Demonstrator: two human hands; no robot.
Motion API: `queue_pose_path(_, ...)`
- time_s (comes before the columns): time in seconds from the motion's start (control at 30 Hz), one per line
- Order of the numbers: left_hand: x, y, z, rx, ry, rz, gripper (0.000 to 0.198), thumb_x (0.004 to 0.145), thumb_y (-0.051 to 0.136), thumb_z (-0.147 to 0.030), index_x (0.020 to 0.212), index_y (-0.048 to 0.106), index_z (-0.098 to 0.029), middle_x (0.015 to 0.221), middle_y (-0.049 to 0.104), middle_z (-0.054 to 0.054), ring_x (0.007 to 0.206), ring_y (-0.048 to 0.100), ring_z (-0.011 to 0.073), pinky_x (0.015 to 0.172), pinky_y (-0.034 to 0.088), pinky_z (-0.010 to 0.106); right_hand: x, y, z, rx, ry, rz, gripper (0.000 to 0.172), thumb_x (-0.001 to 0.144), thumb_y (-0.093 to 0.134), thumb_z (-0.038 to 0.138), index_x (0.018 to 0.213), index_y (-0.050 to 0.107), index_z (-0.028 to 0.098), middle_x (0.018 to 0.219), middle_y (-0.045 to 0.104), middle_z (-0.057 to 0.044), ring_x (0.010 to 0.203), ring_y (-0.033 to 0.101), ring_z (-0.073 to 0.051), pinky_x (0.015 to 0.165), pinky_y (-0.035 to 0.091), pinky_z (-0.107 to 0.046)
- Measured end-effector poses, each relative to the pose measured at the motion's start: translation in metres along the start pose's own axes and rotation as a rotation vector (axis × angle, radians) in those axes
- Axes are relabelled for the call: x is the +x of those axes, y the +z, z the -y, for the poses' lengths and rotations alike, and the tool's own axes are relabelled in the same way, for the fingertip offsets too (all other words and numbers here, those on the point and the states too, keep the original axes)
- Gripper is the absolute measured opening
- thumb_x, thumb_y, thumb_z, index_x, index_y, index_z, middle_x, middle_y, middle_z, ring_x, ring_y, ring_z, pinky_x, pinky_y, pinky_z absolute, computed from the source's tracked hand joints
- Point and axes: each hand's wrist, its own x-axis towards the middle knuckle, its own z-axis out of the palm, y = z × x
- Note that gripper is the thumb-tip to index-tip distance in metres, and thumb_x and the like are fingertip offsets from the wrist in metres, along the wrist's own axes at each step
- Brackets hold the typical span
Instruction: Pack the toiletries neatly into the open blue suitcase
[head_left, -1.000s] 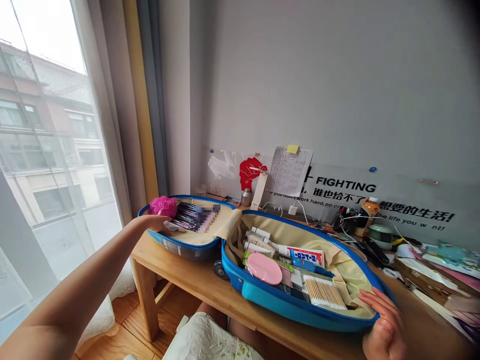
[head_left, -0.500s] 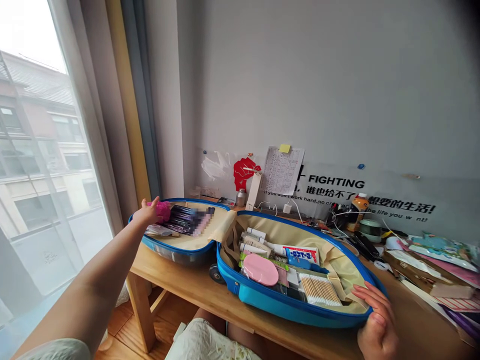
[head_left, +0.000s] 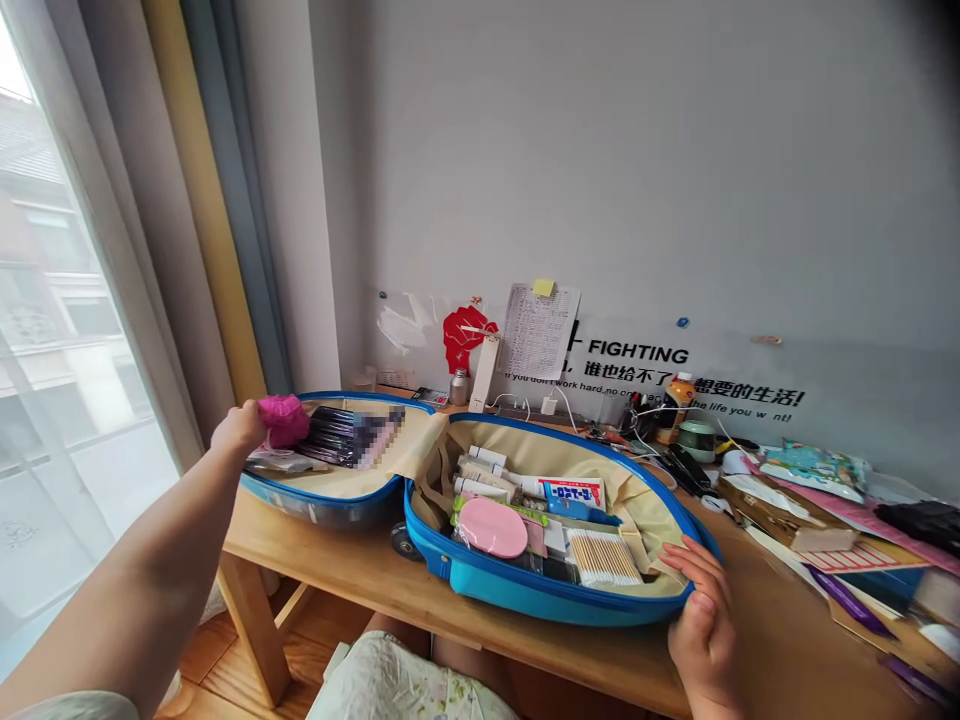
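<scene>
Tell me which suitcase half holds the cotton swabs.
The right half, with the right hand at its rim: the cotton swabs lie inside it. The left half shows none.

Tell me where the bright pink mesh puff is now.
In the head view's left part, the pink puff is at the left end of the open, rounded blue suitcase, against the left hand and beside dark slim packaged items.

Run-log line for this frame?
left hand: at pink puff | right hand: on suitcase rim | suitcase: open, on table | cotton swabs: inside suitcase
</scene>
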Motion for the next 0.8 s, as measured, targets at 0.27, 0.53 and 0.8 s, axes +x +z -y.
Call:
queue_pose_path(0.27,-0.029,-0.032,-0.076,-0.362,0.177,-0.245,0.017,0.091,0.044,-0.028,0.102,0.049,-0.016,0.097,0.059,0.002,0.087,0.056,0.0148,0.074,0.042,0.023,-0.001,0.002,0.003,0.027,0.071,-0.022,0.047,0.102,0.027,0.043,0.094,0.067,0.019,0.096,0.069,-0.012,0.109,0.063,-0.028,0.093,0.049,-0.051)
queue_pose_path(0.53,-0.145,-0.013,-0.221,-0.716,0.765,0.171,0.012,0.079,0.059,-0.023,0.086,0.05,-0.021,0.075,0.06,-0.003,0.066,0.055,0.0137,0.062,0.042,0.025,0.001,0.002,0.005,0.044,0.052,-0.011,0.045,0.103,0.027,0.039,0.097,0.067,0.019,0.098,0.068,-0.012,0.112,0.062,-0.028,0.095,0.048,-0.051)
queue_pose_path(0.8,-0.248,0.018,-0.317,-0.506,1.078,0.338,0.012,0.085,0.055,-0.016,0.096,0.055,-0.019,0.101,0.064,0.007,0.09,0.062,0.0202,0.082,0.049,0.03,0.001,0.0,0.005,0.03,0.029,0.006,0.042,0.103,0.026,0.034,0.1,0.066,0.019,0.1,0.068,-0.012,0.112,0.061,-0.027,0.094,0.048,-0.05)
